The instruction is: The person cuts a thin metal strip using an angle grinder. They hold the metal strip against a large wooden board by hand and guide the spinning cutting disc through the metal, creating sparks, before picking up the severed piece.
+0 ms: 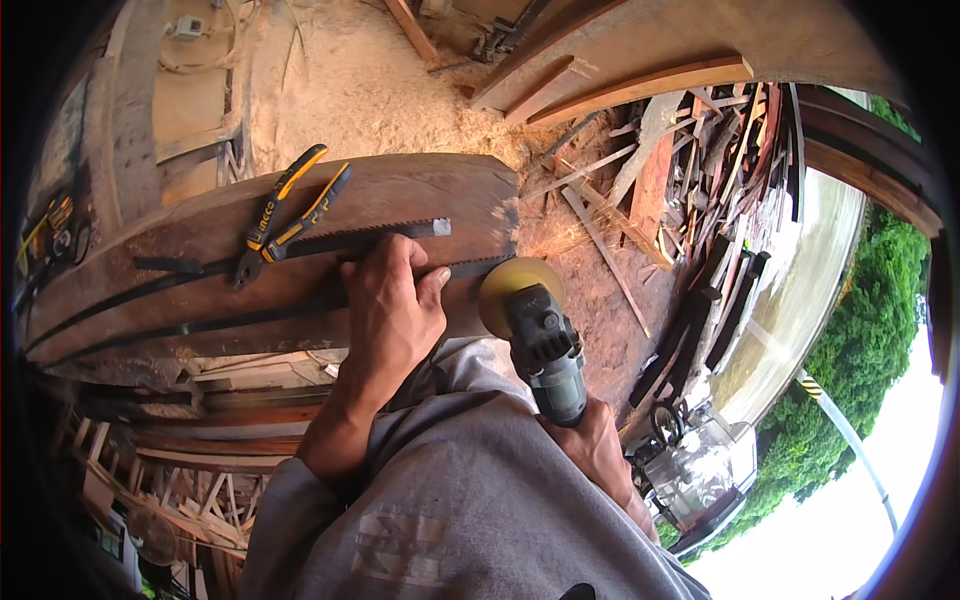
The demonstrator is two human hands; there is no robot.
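Note:
My right hand (pixel 590 440) is wrapped around the body of an angle grinder (pixel 555 365). Its round yellowish disc (pixel 520 290) looks blurred and meets the end of a toothed saw blade (pixel 480 266), with faint sparks to the right. My left hand (pixel 392 310) is closed, thumb and fingers pressing that long dark blade down on a thick wooden plank (pixel 420 185). Just beyond my knuckles lies another toothed strip (pixel 370 236) with a shiny end. Combination pliers (pixel 290 215) with yellow and black handles rest on the plank, left of my hand, jaws toward me.
Wood offcuts (pixel 700 170) are heaped at the right, beside a pale paved strip (pixel 780 330). A big board (pixel 680 50) stands at the far right. Sawdust (pixel 350 80) covers the ground beyond the plank. Stacked timber (pixel 220 425) lies at near left; a vehicle (pixel 695 470) stands at lower right.

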